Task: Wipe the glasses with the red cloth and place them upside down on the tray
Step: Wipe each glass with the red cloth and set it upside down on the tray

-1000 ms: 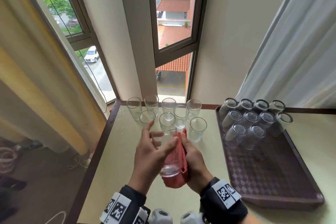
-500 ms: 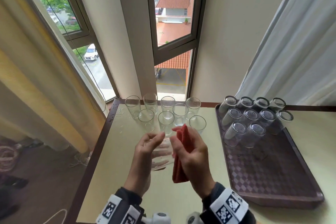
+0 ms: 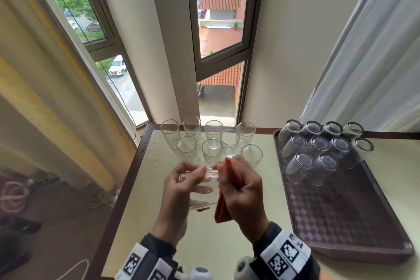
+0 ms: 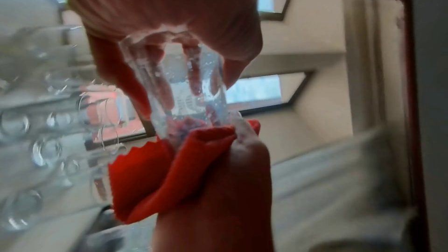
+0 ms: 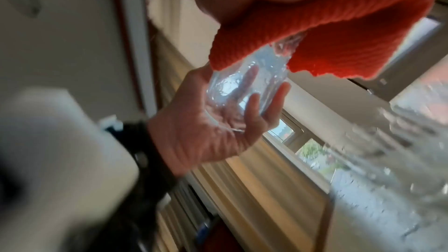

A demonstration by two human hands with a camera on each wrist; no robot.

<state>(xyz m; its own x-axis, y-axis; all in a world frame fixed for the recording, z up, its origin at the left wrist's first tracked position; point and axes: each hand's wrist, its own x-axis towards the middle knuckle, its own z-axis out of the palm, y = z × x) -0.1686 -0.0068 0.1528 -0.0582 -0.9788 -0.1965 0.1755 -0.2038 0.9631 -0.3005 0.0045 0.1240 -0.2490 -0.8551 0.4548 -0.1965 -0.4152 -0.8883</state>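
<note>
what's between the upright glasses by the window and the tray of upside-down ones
A bare strip of the pale tabletop: nothing stands between the upright glasses and the tray in the head view. The hands work nearer the camera, not in that gap.

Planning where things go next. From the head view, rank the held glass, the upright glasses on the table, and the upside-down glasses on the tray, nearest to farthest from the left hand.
1. Held glass: gripped in the left hand itself.
2. Upright glasses: on the table just beyond the fingertips, toward the window.
3. Upside-down glasses: at the far end of the tray, off to the right, past the right hand.
</note>
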